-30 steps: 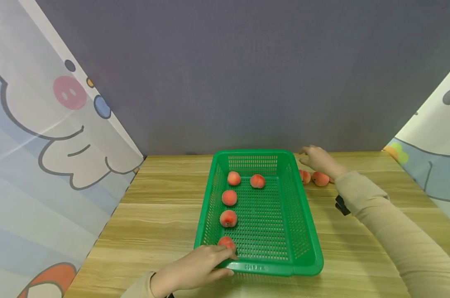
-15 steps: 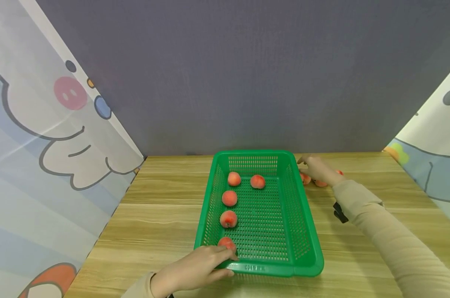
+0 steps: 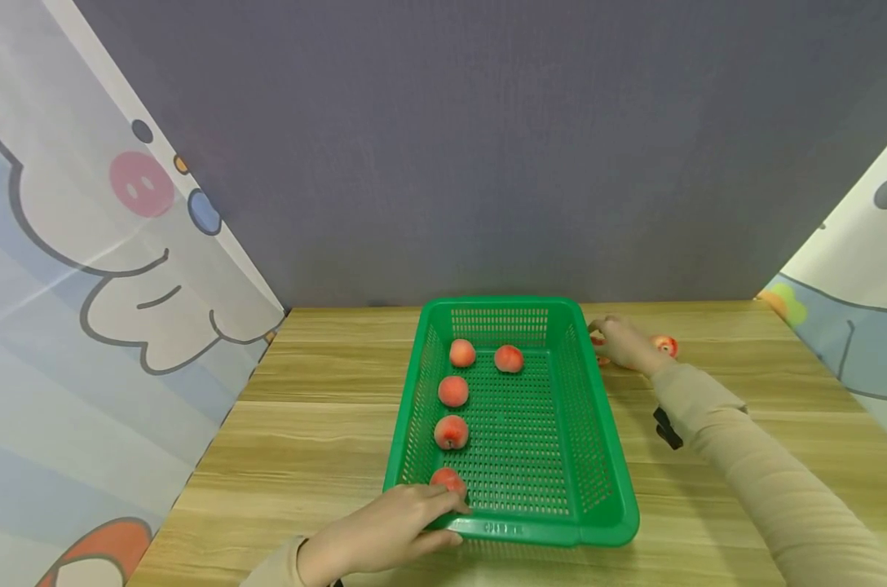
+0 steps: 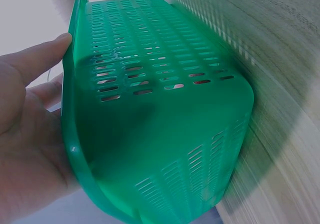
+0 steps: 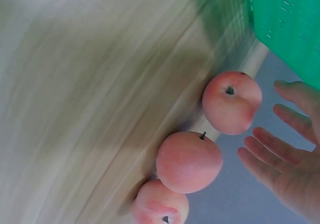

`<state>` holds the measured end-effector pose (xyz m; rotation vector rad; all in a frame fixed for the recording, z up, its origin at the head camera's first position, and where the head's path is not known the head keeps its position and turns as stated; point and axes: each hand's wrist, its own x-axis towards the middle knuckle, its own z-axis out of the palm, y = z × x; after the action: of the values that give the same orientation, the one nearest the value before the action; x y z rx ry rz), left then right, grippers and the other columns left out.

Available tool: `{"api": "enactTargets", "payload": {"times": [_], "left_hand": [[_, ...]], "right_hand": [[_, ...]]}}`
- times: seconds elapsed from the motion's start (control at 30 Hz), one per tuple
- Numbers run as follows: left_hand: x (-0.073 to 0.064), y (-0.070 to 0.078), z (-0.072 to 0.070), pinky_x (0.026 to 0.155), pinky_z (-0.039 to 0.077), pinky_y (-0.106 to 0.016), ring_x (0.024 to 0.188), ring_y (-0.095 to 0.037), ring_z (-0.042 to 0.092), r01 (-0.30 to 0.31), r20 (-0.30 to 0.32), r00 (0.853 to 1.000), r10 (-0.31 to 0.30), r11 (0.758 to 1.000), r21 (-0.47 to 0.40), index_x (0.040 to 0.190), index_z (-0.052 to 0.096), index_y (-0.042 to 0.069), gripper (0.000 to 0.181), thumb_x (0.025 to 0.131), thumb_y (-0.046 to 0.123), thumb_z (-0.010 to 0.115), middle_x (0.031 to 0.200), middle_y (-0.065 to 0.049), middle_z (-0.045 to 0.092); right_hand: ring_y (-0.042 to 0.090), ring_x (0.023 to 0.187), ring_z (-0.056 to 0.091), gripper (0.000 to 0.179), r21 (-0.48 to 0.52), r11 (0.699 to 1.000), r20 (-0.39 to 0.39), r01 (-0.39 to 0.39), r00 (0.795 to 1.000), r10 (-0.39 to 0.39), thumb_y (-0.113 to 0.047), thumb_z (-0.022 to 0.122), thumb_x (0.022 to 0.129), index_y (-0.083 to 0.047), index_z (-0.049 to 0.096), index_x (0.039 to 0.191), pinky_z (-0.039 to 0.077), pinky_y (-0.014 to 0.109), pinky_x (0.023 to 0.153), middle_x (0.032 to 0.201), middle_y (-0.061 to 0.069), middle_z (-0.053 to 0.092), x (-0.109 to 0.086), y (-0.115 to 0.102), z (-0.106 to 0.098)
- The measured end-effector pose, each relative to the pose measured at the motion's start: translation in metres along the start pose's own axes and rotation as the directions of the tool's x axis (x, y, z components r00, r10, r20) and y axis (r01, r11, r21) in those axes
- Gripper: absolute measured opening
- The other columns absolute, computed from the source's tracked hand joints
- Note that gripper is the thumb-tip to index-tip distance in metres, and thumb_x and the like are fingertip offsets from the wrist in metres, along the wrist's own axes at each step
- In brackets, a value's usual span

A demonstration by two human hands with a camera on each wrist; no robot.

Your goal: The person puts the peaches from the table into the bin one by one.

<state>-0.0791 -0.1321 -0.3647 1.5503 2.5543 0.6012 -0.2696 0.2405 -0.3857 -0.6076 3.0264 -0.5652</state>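
A green plastic basket point(image 3: 611, 440) stands on the wooden table. My left hand point(image 3: 385, 526) grips its near rim at the left corner, the thumb outside and the fingers over the edge; the left wrist view shows the thumb point(image 4: 47, 54) against the rim. Several peaches lie inside, such as one point(image 3: 452, 432) along the left side and one point(image 3: 509, 359) at the back. Another peach point(image 3: 447, 479) sits partly behind my left fingers. Right of the basket, my right hand point(image 3: 623, 342) hovers over three peaches point(image 5: 189, 162), fingers spread and apart from them in the right wrist view.
A grey panel point(image 3: 443, 155) rises along the table's back edge. Cartoon-printed sheets point(image 3: 62, 269) flank the table on both sides. Bare wood point(image 3: 304, 424) extends left of the basket, and more lies to its right under my right forearm.
My right hand has come lower and nearer to the peaches beside the basket, hiding more of them in the head view. My left hand and the basket stay in place.
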Motion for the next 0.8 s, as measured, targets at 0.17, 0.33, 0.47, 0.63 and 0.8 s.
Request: {"api": "enactTargets", "payload": {"times": [0.17,0.33,0.47,0.63,0.8], "left_hand": [[0.000,0.000,0.000,0.077,0.045,-0.019,0.094,-0.005,0.056,0.002,0.001,1.000,-0.002,1.000,0.006,0.109,0.055,0.011,0.029,0.092,0.032,0.044,0.102,0.005,0.060],[0.001,0.001,-0.001,0.078,0.045,-0.020,0.095,-0.005,0.056,0.007,0.006,1.000,-0.007,1.000,0.010,0.109,0.056,0.011,0.029,0.092,0.031,0.045,0.102,0.005,0.060],[0.001,0.001,-0.001,0.077,0.045,-0.020,0.095,-0.005,0.056,0.007,0.007,1.000,-0.007,1.000,0.008,0.109,0.056,0.011,0.029,0.092,0.031,0.045,0.102,0.005,0.060],[0.001,0.000,0.000,0.078,0.045,-0.019,0.094,-0.005,0.056,0.004,0.007,1.000,-0.004,1.000,0.014,0.109,0.055,0.011,0.029,0.092,0.032,0.044,0.102,0.005,0.060],[0.001,0.000,0.000,0.078,0.045,-0.019,0.095,-0.005,0.056,0.001,0.010,1.000,-0.001,1.000,0.012,0.109,0.056,0.011,0.030,0.092,0.033,0.044,0.103,0.006,0.060]], "right_hand": [[0.042,0.086,0.052,0.034,0.002,1.000,0.008,0.006,1.000,-0.006,-0.004,0.064,0.077,0.012,0.053,0.105,0.044,0.049,0.076,0.096,0.030,0.051,0.000,0.003,0.006],[0.042,0.085,0.053,0.033,-0.025,0.998,-0.024,0.055,0.998,-0.055,0.001,0.067,0.071,0.013,0.055,0.099,0.046,0.048,0.075,0.092,0.029,0.053,0.000,0.008,0.011],[0.041,0.083,0.053,0.032,-0.042,0.997,-0.038,0.064,0.997,-0.066,0.003,0.066,0.071,0.014,0.055,0.098,0.046,0.047,0.072,0.089,0.028,0.053,0.001,0.010,0.014],[0.040,0.084,0.054,0.034,-0.014,1.000,-0.007,0.025,1.000,-0.025,-0.001,0.064,0.074,0.011,0.055,0.104,0.047,0.046,0.071,0.092,0.028,0.053,0.002,0.008,0.017],[0.039,0.086,0.054,0.037,0.035,0.999,0.017,0.013,1.000,-0.014,-0.003,0.063,0.078,0.010,0.054,0.111,0.046,0.046,0.073,0.094,0.026,0.052,0.000,0.005,0.020]]}}
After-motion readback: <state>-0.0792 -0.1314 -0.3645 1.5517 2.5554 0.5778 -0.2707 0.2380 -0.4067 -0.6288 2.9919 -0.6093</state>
